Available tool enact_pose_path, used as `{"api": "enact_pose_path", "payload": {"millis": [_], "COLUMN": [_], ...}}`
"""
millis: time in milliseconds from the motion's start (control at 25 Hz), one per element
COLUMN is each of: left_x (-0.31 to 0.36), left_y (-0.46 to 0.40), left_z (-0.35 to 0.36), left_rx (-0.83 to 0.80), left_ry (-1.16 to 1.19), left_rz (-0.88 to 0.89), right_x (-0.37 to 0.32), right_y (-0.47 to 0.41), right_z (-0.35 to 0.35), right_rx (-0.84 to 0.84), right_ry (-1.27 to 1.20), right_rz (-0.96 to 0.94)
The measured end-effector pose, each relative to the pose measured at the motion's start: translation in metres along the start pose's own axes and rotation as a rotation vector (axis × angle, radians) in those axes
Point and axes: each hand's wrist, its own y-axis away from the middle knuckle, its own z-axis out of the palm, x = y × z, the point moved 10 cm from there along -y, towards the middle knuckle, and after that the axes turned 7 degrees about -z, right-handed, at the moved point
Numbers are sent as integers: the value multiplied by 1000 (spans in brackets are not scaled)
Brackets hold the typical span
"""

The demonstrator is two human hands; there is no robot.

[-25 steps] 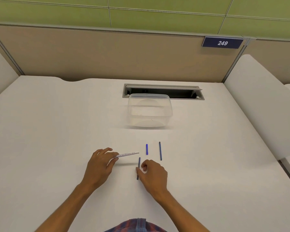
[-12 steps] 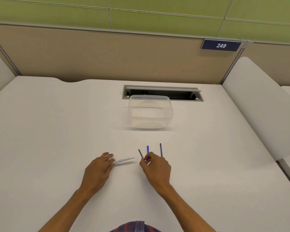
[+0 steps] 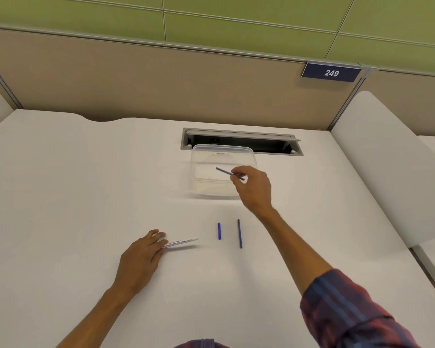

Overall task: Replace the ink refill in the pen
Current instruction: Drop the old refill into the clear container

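Refill (image 3: 227, 172), thin and light, sits pinched by the right hand (image 3: 253, 189) over the clear tub (image 3: 199, 189); it likely bends, so hold mid-length. Left hand (image 3: 140, 262) rests loosely open, fingers touching the pen barrel (image 3: 182, 242) on the table (image 3: 60, 197).

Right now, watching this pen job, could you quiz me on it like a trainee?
1. True or false: the right hand holds a thin refill over the clear container.
2. What does the left hand touch? A) white pen barrel B) blue cap C) the container
3. How many loose blue pieces lie on the desk between the arms?

Key: 1 true; 2 A; 3 two, the short blue cap and a long dark refill.
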Motion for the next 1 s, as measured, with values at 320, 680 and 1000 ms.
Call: {"api": "enact_pose_path", "payload": {"millis": [320,680,1000], "left_x": [16,16,29], "left_y": [-12,-21,-13], "left_z": [-8,-16,-25], "left_rx": [94,141,218], "left_ry": [4,-20,39], "left_rz": [54,8,5], "right_x": [-3,32,63], "right_y": [-64,-69,6], "right_z": [21,30,5], "right_rx": [-83,5,119], "right_ry": [72,-46,-211], "right_rz": [-78,9,62]}}
